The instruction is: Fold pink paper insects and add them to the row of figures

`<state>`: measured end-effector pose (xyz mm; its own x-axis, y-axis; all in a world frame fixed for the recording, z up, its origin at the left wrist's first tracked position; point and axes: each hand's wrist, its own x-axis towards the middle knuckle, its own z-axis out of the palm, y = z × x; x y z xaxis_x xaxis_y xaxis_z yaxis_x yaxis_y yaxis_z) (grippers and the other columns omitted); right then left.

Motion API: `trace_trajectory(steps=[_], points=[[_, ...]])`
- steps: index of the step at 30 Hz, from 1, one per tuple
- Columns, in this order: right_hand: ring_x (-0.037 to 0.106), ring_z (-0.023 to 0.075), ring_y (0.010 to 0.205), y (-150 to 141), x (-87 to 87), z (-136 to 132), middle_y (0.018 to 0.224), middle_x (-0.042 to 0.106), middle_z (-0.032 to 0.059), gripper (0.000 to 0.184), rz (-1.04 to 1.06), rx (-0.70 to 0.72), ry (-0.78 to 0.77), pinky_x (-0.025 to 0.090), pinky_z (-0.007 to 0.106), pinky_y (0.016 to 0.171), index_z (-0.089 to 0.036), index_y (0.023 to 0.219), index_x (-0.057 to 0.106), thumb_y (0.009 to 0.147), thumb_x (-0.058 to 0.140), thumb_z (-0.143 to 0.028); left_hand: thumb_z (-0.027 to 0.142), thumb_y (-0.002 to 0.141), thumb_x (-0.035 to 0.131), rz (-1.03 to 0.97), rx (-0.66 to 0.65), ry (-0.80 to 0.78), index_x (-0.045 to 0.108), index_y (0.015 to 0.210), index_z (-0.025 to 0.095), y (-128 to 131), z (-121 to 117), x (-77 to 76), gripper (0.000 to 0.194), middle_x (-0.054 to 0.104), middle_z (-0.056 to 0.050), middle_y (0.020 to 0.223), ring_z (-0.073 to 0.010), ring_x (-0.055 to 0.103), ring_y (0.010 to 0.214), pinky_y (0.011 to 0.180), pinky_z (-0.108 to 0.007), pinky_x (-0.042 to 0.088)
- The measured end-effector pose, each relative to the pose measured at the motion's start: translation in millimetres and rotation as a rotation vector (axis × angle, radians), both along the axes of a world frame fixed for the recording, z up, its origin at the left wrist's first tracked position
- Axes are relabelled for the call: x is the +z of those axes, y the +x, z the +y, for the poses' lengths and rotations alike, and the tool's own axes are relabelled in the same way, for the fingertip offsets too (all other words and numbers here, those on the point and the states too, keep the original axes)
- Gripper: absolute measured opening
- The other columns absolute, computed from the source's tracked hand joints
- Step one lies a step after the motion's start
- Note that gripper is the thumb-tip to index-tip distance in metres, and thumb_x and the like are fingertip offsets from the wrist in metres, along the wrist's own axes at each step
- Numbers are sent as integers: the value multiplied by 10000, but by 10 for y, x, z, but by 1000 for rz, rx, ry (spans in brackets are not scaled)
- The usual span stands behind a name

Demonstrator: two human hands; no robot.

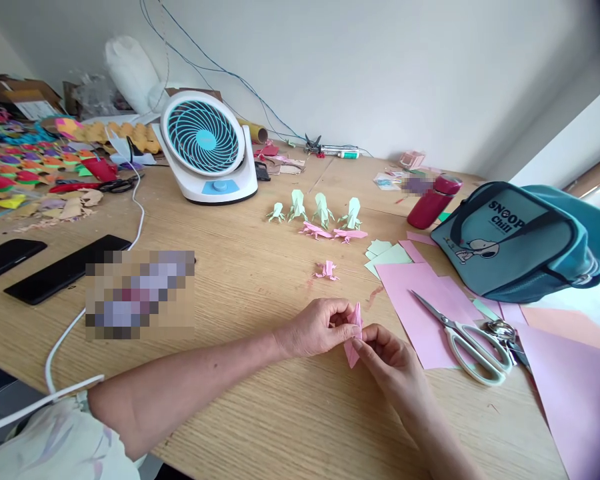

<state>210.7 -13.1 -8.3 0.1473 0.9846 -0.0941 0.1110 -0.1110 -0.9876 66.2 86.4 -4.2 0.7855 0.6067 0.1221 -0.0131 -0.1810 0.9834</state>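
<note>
A folded piece of pink origami paper (pixel 353 355) is pinched between both hands, just above the table's near side. My left hand (pixel 323 327) grips it from the left with thumb and fingers. From the right, my right hand (pixel 387 357) holds its lower part between thumb and forefinger. Beyond the hands lies a small pink origami figure (pixel 327 270). Farther back stand several light green origami figures (pixel 322 210), with two flatter pink origami figures (pixel 349 235) in front of them. The fingers cover part of the folded paper.
White-handled scissors (pixel 473 343) lie on pink sheets (pixel 430 300) at the right, near a teal bag (pixel 505 233) and a red bottle (pixel 434 201). A white fan (pixel 207 150) stands at the back left. A white cable (pixel 70 330) runs past black phone-like objects (pixel 70 267).
</note>
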Motion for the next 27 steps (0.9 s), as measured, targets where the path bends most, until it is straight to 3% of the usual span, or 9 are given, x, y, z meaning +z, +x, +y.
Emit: trace_trajectory(steps=[4, 9, 18, 23, 27], points=[[472, 129, 574, 13, 21, -3, 617, 580, 12, 433, -18, -3, 20, 371, 254, 544, -182, 666, 609, 807, 659, -589, 272, 820, 664, -11, 18, -35, 562, 745, 132, 13, -7, -2, 189, 570, 9, 736, -91, 511, 662, 612, -197, 389], [454, 138, 578, -29, 20, -26, 620, 561, 14, 434, -64, -37, 39, 341, 263, 537, -193, 647, 593, 820, 634, -589, 295, 774, 718, -18, -48, -157, 577, 707, 127, 18, -5, 38, 229, 550, 23, 669, -91, 506, 639, 604, -200, 381], [462, 141, 605, 32, -7, -19, 644, 570, 7, 424, 19, 22, 11, 351, 264, 580, -191, 692, 606, 838, 619, -589, 285, 838, 629, 32, 28, -8, 544, 738, 135, -4, 10, 54, 200, 529, 18, 709, -95, 489, 660, 608, -206, 376], [370, 117, 554, 34, -44, -23, 591, 502, -17, 442, -12, 1, 5, 285, 258, 530, -189, 652, 568, 839, 625, -585, 240, 846, 606, 64, 53, 92, 547, 732, 137, -11, 2, 105, 165, 523, 23, 685, -93, 476, 644, 595, -201, 366], [387, 123, 572, 24, -13, -37, 604, 496, -11, 433, -48, 17, 15, 299, 259, 535, -187, 652, 569, 851, 620, -568, 209, 840, 605, 98, 91, 190, 550, 722, 135, -12, 0, 120, 149, 513, 32, 656, -82, 444, 605, 568, -196, 342]])
